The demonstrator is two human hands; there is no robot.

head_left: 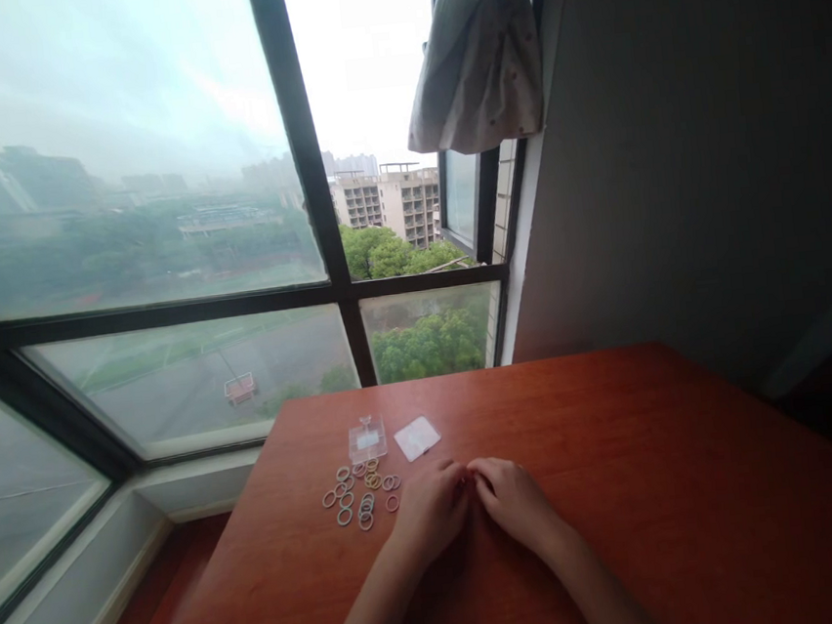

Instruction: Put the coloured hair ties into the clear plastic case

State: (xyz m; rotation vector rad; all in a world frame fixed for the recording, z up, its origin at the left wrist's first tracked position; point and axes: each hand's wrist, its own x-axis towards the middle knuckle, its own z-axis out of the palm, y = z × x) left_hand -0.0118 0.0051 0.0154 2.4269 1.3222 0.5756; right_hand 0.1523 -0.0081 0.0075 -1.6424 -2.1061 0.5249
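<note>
My left hand (pixel 435 506) and my right hand (pixel 515 501) meet at the fingertips over the middle of the table. Both are closed, thumbs and fingers pinched together. Whatever lies between them is too small and too covered to make out. Left of my left hand lie several small rings (pixel 346 500), like hair ties, in grey, yellowish and pink tones. A pink ring (pixel 392 503) is the closest to my left wrist. Behind the rings stands a small clear plastic box (pixel 368 442). Beside it a flat whitish square piece (pixel 417 437) rests on the wood.
The reddish-brown wooden table (pixel 621 449) reaches back to a dark-framed window (pixel 344 289). A tied-up curtain (pixel 478 80) hangs at the window's right side. A dark grey wall (pixel 665 151) rises on the right. The table's left edge drops to a reddish floor (pixel 169 581).
</note>
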